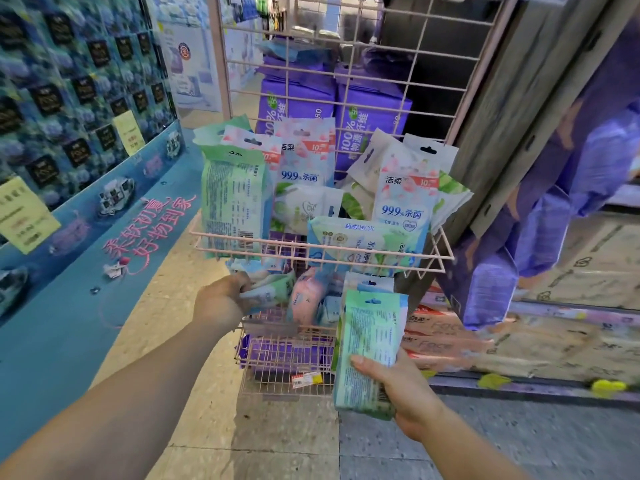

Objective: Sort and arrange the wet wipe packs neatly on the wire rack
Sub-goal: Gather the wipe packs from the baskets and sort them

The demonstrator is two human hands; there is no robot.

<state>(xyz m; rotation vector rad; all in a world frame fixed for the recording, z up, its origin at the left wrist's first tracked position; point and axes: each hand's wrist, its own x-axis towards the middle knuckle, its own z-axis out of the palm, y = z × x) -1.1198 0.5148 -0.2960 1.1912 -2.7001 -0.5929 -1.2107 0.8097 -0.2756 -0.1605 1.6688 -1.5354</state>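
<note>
A pink wire rack (322,252) stands in front of me with two baskets. The upper basket holds several wet wipe packs, some upright and some lying crooked, among them a tall green pack (233,199) at its left and a white and pink pack (405,199) at its right. My left hand (225,301) reaches into the lower basket (277,362) and grips a green and white pack (272,289) there, beside a pink pack (308,299). My right hand (401,386) holds a green pack (367,348) upright, back side toward me, in front of the lower basket's right side.
Purple tissue bundles (332,109) stand behind the rack's wire back. A blue display wall (69,98) with a slanted base runs along the left. Purple packages (554,220) and cardboard boxes (571,271) crowd the right. Tiled floor (277,438) lies below.
</note>
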